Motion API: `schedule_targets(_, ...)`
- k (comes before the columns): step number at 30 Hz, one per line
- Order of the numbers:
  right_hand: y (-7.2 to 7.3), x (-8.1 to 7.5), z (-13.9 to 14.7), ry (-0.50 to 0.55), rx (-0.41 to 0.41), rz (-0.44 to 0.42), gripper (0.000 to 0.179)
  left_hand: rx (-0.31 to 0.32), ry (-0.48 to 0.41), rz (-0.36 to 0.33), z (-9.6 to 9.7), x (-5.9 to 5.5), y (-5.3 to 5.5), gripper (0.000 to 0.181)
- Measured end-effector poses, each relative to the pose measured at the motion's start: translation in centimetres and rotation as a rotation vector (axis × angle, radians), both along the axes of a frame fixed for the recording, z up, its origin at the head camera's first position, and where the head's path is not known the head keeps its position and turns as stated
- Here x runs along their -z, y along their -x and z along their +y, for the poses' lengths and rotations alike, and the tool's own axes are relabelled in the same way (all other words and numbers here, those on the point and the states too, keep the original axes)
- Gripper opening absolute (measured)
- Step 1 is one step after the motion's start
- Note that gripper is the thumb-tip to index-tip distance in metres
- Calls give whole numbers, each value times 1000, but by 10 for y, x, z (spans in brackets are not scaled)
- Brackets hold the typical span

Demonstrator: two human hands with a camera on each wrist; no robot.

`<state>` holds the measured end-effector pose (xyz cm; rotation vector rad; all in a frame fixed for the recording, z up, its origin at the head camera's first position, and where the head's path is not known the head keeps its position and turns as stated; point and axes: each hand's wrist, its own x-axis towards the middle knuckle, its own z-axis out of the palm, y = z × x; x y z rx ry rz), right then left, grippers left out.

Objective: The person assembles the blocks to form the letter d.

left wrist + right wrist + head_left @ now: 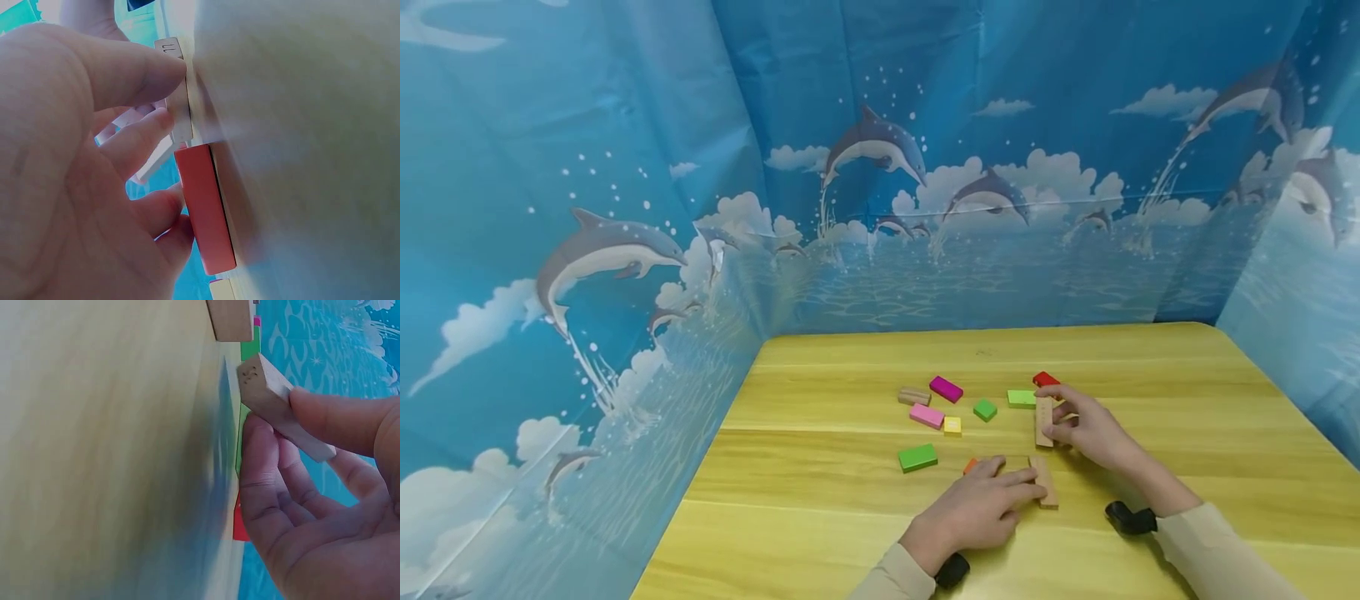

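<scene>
My right hand (1090,429) pinches a plain wooden block (269,403) between thumb and fingers. In the right wrist view that block is tilted, raised off the tabletop, with small dark marks on its end. Nearer the body, my left hand (977,508) has its thumb and a fingertip on a second wooden block (1046,485), which stays low at the tabletop. An orange-red block (205,209) is beside the left hand's other fingers, mostly covered by the hand in the head view. Beyond the right fingers are a light green block (1020,399) and a red block (1045,379).
Left of the hands lie a green block (918,457), a small green block (985,409), a yellow block (952,426), a pink block (927,416), a magenta block (946,388) and a wooden piece (914,396). Dolphin-print curtains (880,283) border the yellow table (820,517).
</scene>
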<state>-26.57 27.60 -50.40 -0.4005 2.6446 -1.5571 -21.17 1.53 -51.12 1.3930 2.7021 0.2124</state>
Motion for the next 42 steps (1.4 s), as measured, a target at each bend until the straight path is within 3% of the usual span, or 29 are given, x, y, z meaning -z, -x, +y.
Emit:
schedule_targets(19,16,0,-10,-119,-155,-90,50,30,-2,44,-4,1,2,49)
schedule_targets(28,18,-4,-6,-148,-196,-81,51,24,-13,26,-2,1,0,51)
schedule_targets(33,19,-5,-4,-238,-205,-61,48,20,11,31,0,0,-2,51)
schedule_targets(42,21,-9,-6,-269,-261,-104,62,16,21,40,-1,1,1,51)
